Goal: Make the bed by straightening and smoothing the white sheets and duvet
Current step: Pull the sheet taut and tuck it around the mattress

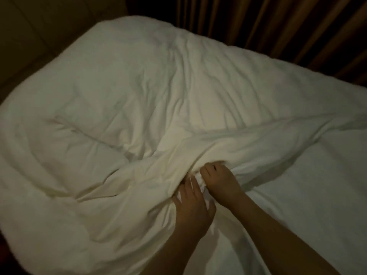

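A white duvet (123,108) covers most of the bed, bunched and deeply creased, reaching from the far left corner down to the near left edge. Its folded border runs as a thick ridge across the bed from the right edge toward the near middle. Below that ridge, the smoother white sheet (309,195) lies bare over the near right part of the mattress. Behind the far edge of the bed hang brown curtains (278,22) in vertical pleats, and a dim wall panel (39,26) stands past the far left corner.

Both bare forearms reach in from the near edge toward the middle of the ridge. The right hand (220,179) is curled into a fist, its fingers closed round a gathered bunch of the duvet's border. The left hand (193,205), just beside and touching it, lies on the fabric with fingers spread; white cloth shows between them, and the fingertips are buried in the folds, so I cannot tell whether it grips or only presses.
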